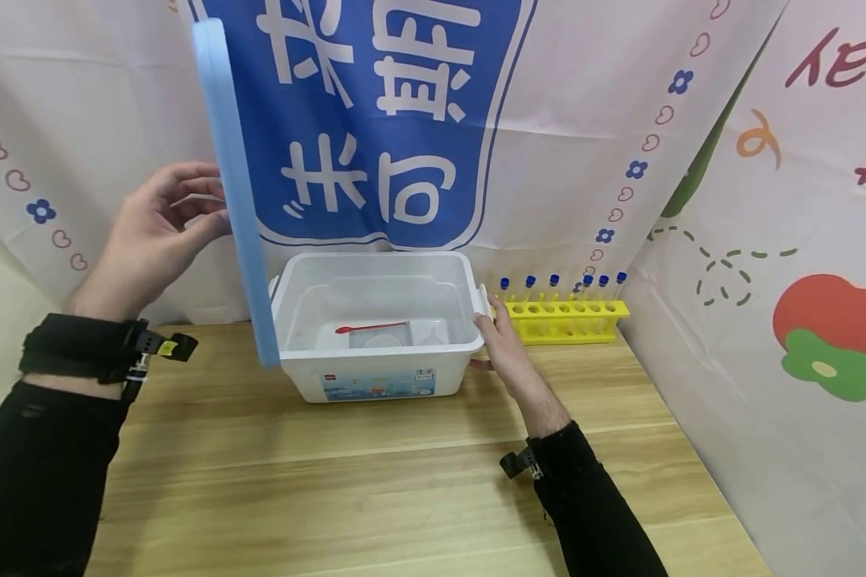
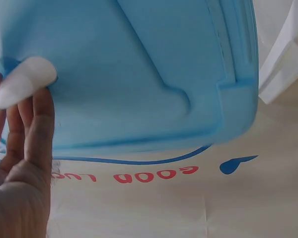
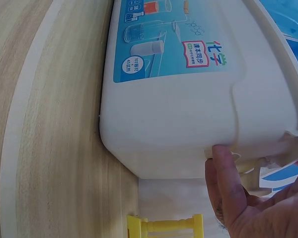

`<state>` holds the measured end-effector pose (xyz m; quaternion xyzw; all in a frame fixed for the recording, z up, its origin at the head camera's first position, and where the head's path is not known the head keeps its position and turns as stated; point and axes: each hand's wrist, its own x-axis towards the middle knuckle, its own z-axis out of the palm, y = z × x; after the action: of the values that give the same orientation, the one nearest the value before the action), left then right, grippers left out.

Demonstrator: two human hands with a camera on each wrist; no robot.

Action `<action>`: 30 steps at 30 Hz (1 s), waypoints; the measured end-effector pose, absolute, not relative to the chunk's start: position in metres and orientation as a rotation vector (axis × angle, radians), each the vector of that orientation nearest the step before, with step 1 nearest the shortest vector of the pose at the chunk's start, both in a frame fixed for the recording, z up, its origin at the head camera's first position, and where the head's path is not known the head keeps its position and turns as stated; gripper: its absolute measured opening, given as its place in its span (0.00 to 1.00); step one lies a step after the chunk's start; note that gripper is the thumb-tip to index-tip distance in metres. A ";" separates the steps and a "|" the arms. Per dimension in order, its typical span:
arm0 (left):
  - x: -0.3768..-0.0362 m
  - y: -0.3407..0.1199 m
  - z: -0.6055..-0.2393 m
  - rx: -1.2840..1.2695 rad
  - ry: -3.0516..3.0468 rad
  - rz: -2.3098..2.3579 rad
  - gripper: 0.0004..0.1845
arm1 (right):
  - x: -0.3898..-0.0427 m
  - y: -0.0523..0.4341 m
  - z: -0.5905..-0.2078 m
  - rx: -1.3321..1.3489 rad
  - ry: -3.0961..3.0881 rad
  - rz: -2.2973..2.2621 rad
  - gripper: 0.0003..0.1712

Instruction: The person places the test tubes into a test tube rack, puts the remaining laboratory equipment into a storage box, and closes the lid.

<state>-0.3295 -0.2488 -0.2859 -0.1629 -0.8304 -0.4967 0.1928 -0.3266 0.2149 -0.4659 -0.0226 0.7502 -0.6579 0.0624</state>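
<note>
A white plastic box (image 1: 303,369) with a blue printed label (image 1: 378,385) stands uncovered on the table. Its light-blue lid (image 1: 234,192) is held on edge at the box's left end by my left hand (image 1: 162,228). In the left wrist view, the fingers are at a white rounded piece (image 2: 30,79) on the lid's face. At the box's right end, my right hand (image 1: 508,344) grips the side by the handle, seen closer in the right wrist view. Inside the box lie a thin red spoon-like stick (image 1: 368,328) and a small clear packet (image 1: 382,336).
To the right of the box, a yellow test tube rack (image 1: 563,320) holds several tubes with blue caps (image 1: 554,280). A printed cloth (image 1: 548,160) hangs behind the wooden table (image 1: 375,481), and another covers the right side.
</note>
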 end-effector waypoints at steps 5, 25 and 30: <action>-0.328 -0.246 -0.290 -0.533 -2.343 -1.362 0.30 | -0.327 0.215 -0.465 -0.076 2.274 -1.982 0.43; -0.347 -0.248 -0.293 -0.618 -2.390 -1.361 0.30 | -0.325 0.214 -0.461 -0.089 2.270 -1.932 0.43; -0.349 -0.250 -0.296 -0.597 -2.410 -1.345 0.28 | -0.324 0.214 -0.461 -0.099 2.265 -1.920 0.43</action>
<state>-0.3489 -0.2501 -0.2956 -0.2089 -0.8428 -0.4702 0.1581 -0.3243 0.2144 -0.4614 -0.0331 0.7597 -0.6438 0.0853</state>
